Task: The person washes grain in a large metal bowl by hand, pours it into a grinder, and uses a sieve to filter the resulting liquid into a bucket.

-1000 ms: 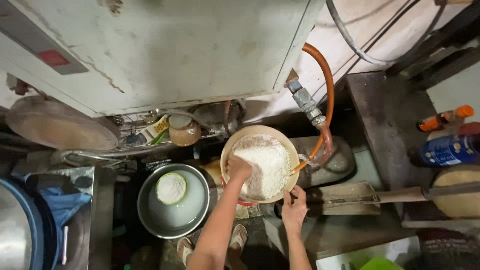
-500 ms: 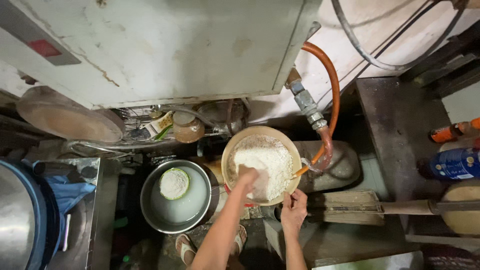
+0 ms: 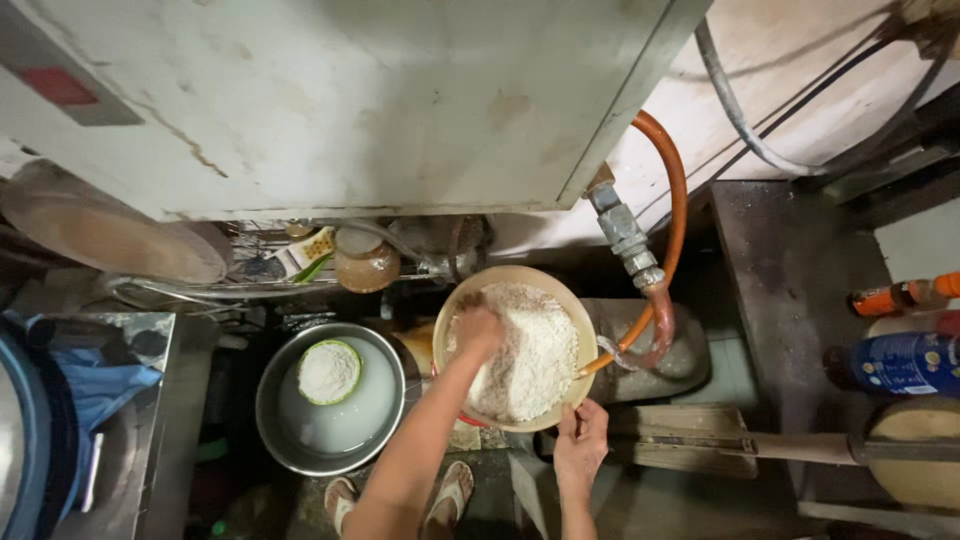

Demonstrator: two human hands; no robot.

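Head view: tan bowl (image 3: 515, 290) at centre, heaped with white grainy rice (image 3: 525, 360), hemmed in tight by a grey cabinet (image 3: 330, 100) at 12 o'clock and an orange hose (image 3: 672, 190) at 2 o'clock. Left hand (image 3: 476, 330) sunk into the rice at the bowl's 10 o'clock, fingers curled (half buried). Right hand (image 3: 580, 445) at 5 o'clock, fingers pinching the rim. Steel basin (image 3: 285, 440) of cloudy water at 9 o'clock, small green-rimmed bowl (image 3: 329, 372) floating inside.

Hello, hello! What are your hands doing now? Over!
Left hand buried in rice. Right hand gripping tan bowl rim. Orange hose beside bowl.
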